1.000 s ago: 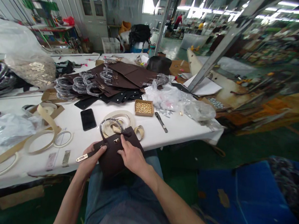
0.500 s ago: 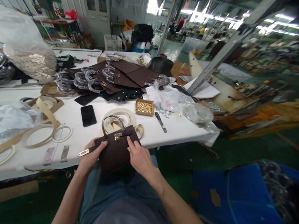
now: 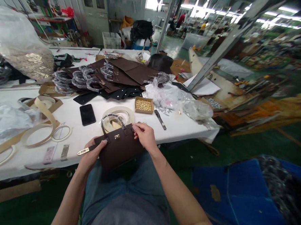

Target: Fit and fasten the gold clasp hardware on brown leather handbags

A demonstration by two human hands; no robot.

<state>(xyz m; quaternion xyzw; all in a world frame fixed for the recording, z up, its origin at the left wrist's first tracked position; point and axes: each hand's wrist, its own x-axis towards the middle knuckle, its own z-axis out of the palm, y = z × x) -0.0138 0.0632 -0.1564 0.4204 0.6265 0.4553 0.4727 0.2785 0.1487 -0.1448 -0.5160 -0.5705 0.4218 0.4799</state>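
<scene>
A dark brown handbag lies tilted over my lap at the table's edge, its plastic-wrapped handle pointing away from me. My left hand grips its left side, thumb on the front near the handle's base. From under that hand a strap with a metal end plate sticks out to the left. A small gold clasp shows at the top centre of the front. At the upper right corner my right hand pinches the right-hand strap, which the fingers mostly hide.
Behind the bag lie a tape roll, a box of gold studs, a cutter knife and a black phone. Brown bag pieces are heaped farther back. A slanted metal post stands right; a blue box sits below.
My right hand has moved right and up from the bag's front to its corner, now pinching. The strap that lay across the clasp is off it. My left hand keeps its hold.
</scene>
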